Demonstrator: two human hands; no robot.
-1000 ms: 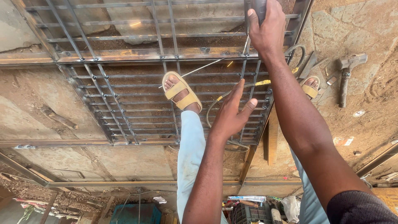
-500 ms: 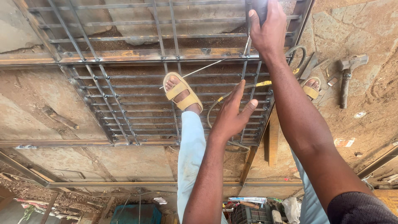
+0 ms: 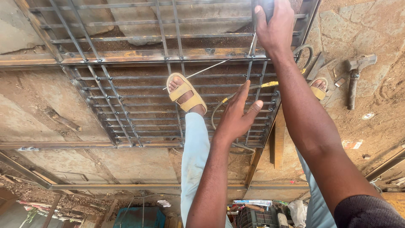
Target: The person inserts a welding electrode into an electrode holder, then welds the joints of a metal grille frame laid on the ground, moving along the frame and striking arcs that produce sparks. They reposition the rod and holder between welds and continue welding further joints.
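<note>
A welded metal grille (image 3: 126, 105) of flat frame bars and thin rods lies on the ground below me. My right hand (image 3: 276, 27) is stretched to its far edge, closed around a dark tool handle (image 3: 265, 7) with a thin rod running down to the frame. Hovering over the grille's right part, my left hand (image 3: 238, 116) holds nothing and its fingers are spread. My left foot in a yellow sandal (image 3: 185, 95) stands on the bars; my right sandal (image 3: 318, 88) is just outside the frame. A thin pale rod (image 3: 198, 74) lies by the left sandal.
A hammer (image 3: 354, 78) rests on the dirt at the right. A yellow-tipped cable (image 3: 253, 87) loops across the grille near my left hand. Wooden planks (image 3: 278, 139) lie beside the frame. A blue box (image 3: 139, 217) and a dark crate (image 3: 253, 217) sit at the bottom.
</note>
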